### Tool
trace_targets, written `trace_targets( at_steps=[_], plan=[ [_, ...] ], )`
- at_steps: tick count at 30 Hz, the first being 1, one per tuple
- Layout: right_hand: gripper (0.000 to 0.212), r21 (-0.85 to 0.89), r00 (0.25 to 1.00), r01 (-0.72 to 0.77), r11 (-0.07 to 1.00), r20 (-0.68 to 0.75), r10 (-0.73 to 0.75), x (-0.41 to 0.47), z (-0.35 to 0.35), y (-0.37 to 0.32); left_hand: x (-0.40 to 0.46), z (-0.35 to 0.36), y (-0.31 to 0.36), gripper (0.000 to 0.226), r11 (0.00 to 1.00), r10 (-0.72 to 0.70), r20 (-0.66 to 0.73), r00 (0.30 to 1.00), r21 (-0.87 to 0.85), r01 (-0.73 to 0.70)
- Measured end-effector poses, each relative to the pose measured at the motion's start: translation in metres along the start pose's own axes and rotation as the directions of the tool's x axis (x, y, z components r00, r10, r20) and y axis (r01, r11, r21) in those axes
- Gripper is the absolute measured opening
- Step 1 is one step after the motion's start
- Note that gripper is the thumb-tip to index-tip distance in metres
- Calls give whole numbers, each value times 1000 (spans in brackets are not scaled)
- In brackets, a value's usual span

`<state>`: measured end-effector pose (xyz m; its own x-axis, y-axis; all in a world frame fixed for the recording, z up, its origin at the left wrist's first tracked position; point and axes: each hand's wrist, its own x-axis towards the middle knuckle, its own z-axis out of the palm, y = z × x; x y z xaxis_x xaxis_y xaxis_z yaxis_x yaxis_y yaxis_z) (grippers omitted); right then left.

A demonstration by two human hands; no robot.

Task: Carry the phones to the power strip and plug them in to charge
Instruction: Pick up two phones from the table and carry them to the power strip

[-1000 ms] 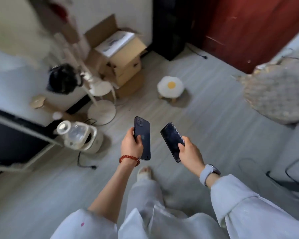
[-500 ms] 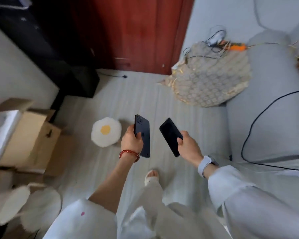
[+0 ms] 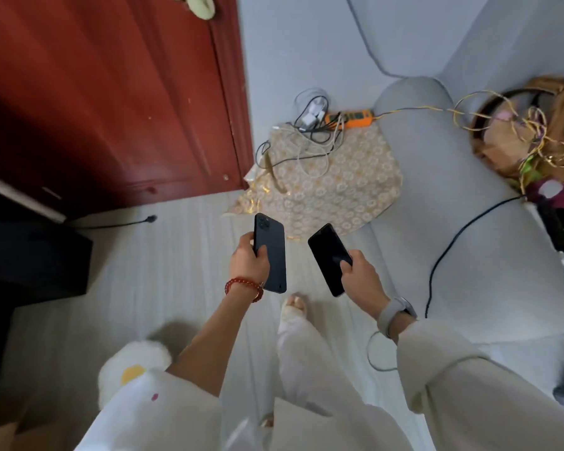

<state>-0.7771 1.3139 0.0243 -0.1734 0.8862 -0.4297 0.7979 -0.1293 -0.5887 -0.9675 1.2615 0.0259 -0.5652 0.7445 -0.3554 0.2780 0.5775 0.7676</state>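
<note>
Dark phone (image 3: 272, 255): camera side up, gripped in left hand (image 3: 248, 264), fingers wrapped around its edge.
Black phone (image 3: 329, 258): screen up, gripped in right hand (image 3: 360, 277), thumb pressed on glass.
Cloth (image 3: 336, 187): patterned, ahead on floor.
Strip (image 3: 350, 118): orange, beyond cloth, tangled cables (image 3: 310, 131) beside it.

The orange power strip (image 3: 350, 118) is small and half covered by tangled cables (image 3: 310, 138) — its sockets cannot be counted. The left hand (image 3: 249, 263) hides one edge of the dark blue phone (image 3: 271, 253). The egg-shaped stool (image 3: 127, 369) is blurred, partly behind the sleeve (image 3: 150, 415).
</note>
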Motion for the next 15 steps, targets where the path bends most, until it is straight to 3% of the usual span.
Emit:
trace_targets(
  at_steps=[11, 15],
  plan=[
    [25, 257, 977, -200, 946, -18, 211, 233, -72, -16, 202, 108, 102, 32, 991, -125, 161, 979, -35, 132],
    [23, 272, 953, -293, 916, 8, 303, 308, -89, -5, 261, 153, 118, 33, 981, -183, 212, 960, -21, 192]
  ],
)
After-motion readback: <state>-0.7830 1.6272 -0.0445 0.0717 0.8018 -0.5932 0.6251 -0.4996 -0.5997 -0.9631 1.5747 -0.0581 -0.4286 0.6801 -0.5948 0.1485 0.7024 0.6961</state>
